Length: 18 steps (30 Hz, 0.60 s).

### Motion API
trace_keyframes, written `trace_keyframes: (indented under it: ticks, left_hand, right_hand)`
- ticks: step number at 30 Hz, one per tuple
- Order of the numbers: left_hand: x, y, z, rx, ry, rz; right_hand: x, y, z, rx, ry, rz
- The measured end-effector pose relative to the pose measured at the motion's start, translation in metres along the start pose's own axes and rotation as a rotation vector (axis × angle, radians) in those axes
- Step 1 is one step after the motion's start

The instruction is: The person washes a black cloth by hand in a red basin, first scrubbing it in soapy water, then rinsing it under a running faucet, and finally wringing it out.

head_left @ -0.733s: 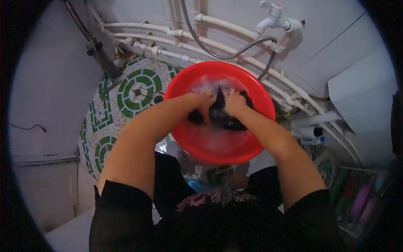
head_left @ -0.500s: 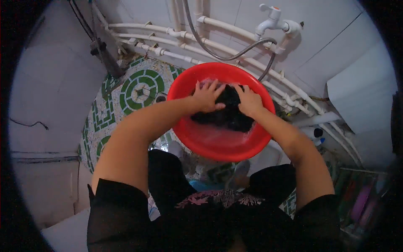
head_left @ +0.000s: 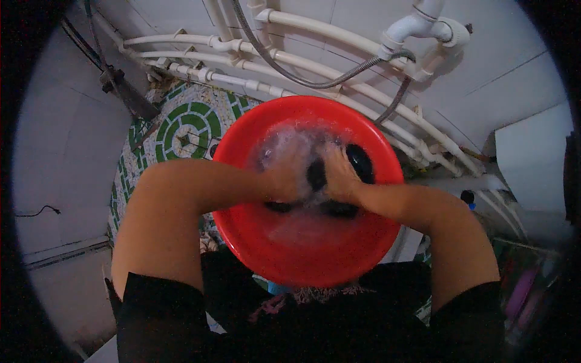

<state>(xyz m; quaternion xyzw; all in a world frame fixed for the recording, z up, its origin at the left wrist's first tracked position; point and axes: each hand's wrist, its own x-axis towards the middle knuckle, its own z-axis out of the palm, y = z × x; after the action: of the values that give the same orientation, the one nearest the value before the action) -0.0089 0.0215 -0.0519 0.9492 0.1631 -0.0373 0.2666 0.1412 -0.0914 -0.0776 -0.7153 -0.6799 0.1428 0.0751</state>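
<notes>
A red plastic basin (head_left: 311, 266) holds soapy water and a wet black cloth (head_left: 361, 162), which lies partly under the surface with a shiny bulge at its right. My left hand (head_left: 287, 175) is down in the suds on the left part of the cloth. Foam and motion blur hide its fingers. Close beside it, my right hand (head_left: 340, 172) is closed on the cloth, its fingers angled down into the water. Dark folds show between the hands and below both wrists. White foam (head_left: 290, 136) gathers around and beyond my left hand.
White pipes (head_left: 302, 63) run along the tiled wall just beyond the basin. A grey metal hose (head_left: 339, 78) hangs from the tap fitting (head_left: 417, 30) at the upper right. Green-and-white patterned floor (head_left: 187, 136) shows at left. A white panel (head_left: 532, 157) stands at far right.
Both hands were spread flat on the bunched black cloth; now they are deeper in the water and closer together. More foam has risen. The basin appears larger and lower in view.
</notes>
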Motion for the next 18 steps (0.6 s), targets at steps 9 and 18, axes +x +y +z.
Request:
trace_keyframes:
  ticks: [9,18]
  left_hand:
    - [0.01,-0.009,0.014,0.076,-0.064,0.109]
    - [-0.009,0.047,-0.036,0.489,-0.393,-0.122]
  right_hand:
    - [0.005,0.031,0.024,0.167,0.134,-0.15]
    - [-0.006,-0.021,-0.024,-0.099,-0.086,0.5]
